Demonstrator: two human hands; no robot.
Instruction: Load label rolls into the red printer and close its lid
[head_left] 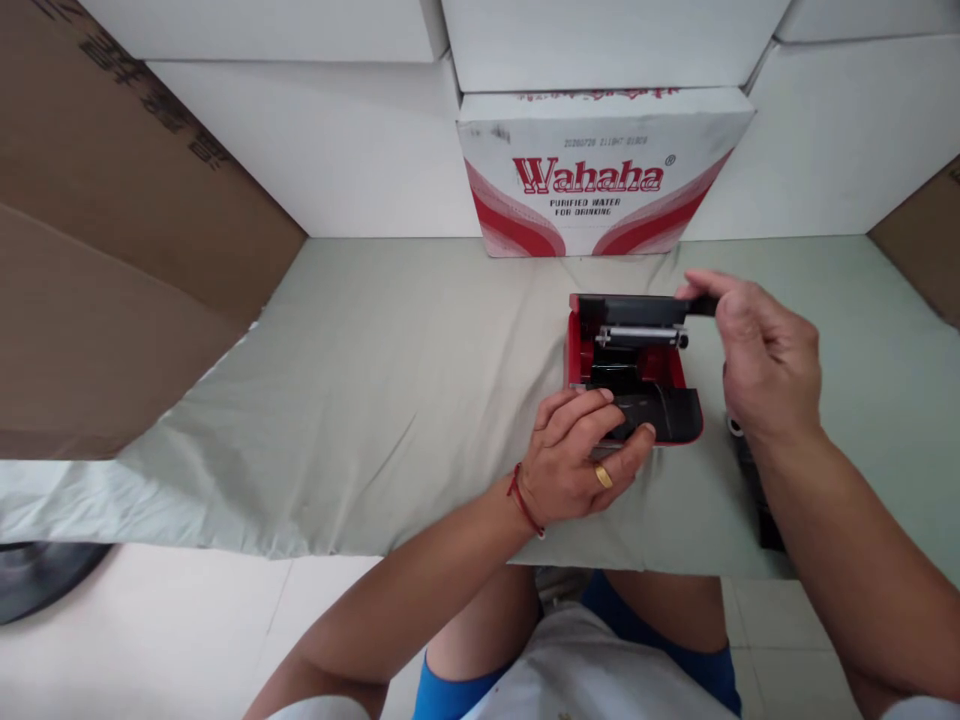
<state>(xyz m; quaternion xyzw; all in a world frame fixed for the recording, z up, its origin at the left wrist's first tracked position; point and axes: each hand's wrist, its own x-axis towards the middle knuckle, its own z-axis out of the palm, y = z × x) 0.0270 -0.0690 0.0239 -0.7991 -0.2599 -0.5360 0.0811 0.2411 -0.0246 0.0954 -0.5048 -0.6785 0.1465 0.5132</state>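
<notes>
A small red and black device (634,365) lies open on the grey-green cloth (390,400), showing a metal roller across its far part. My left hand (581,455), with a gold ring and a red wrist string, grips the device's near edge, fingers curled over the black inside. My right hand (757,350) is at the far right corner, thumb and fingers pinched on a thin black part (701,303) that may belong to the device's far edge.
A white Wahaha water carton (600,170) stands against the back, with plain white boxes around it. Brown cardboard (112,230) flanks the left side. A black object (761,490) lies partly hidden under my right forearm. A dark round thing (37,575) sits on the floor.
</notes>
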